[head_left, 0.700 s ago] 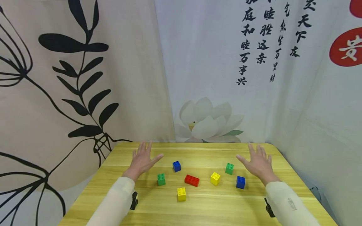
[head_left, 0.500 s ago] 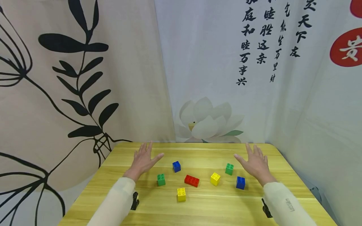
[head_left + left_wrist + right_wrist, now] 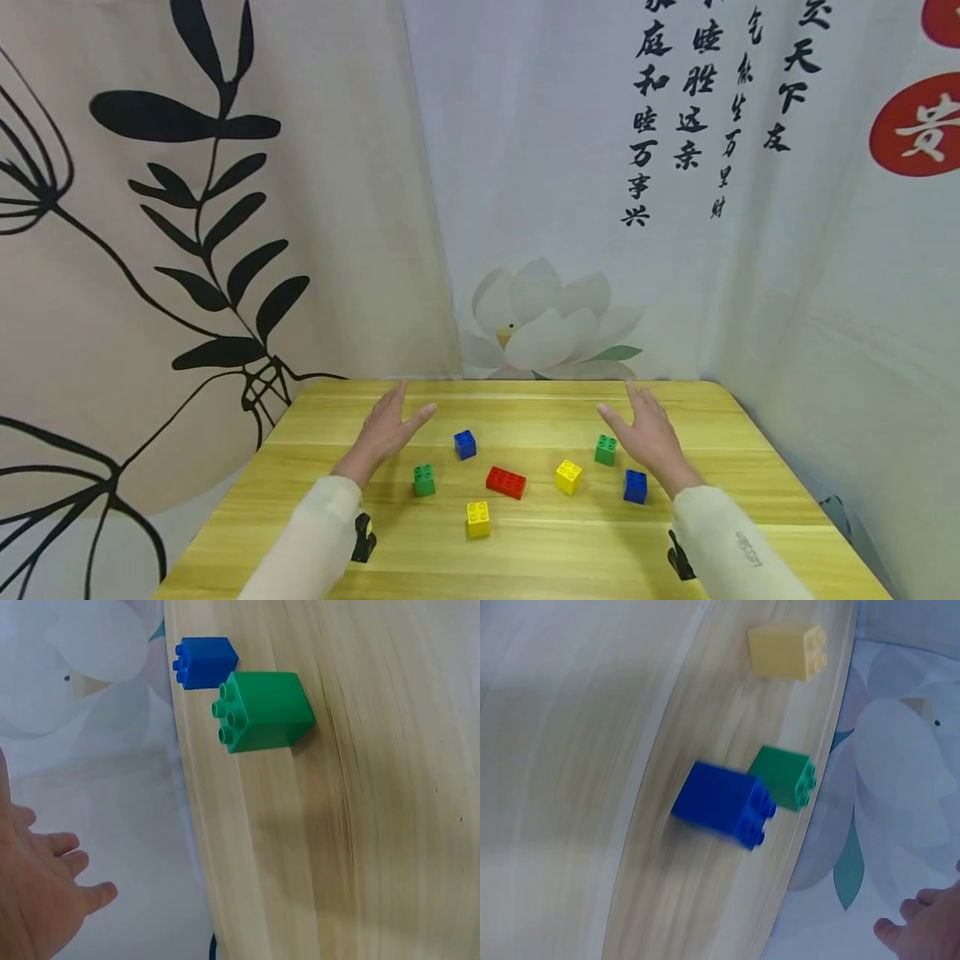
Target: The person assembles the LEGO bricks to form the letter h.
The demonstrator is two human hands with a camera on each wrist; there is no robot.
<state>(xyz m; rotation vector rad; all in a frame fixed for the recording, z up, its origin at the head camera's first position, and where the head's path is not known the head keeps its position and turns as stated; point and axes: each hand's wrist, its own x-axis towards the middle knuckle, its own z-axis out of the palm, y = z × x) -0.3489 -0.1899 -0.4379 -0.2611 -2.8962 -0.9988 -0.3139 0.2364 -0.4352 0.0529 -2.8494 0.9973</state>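
Note:
My left hand, fingers straight and thumb spread, is held above the left side of the table with nothing in it. Nearest to it are a green toy building block and a blue block; the left wrist view shows that green block large. On the other side my right hand is likewise held straight and holds nothing. Close by it stand a second green block and a second blue block. Between the hands lie a longer red block and two yellow blocks, one farther right, one nearer me.
The wooden table reaches back to a hanging cloth printed with plants, a lotus and characters. More cloth hangs along the right side. A black device is strapped at the left wrist, another at the right.
My right hand has moved left, toward the middle of the table. The left hand has turned somewhat, its fingers now seen more edge-on. All blocks stay in place; the head view shifts slightly.

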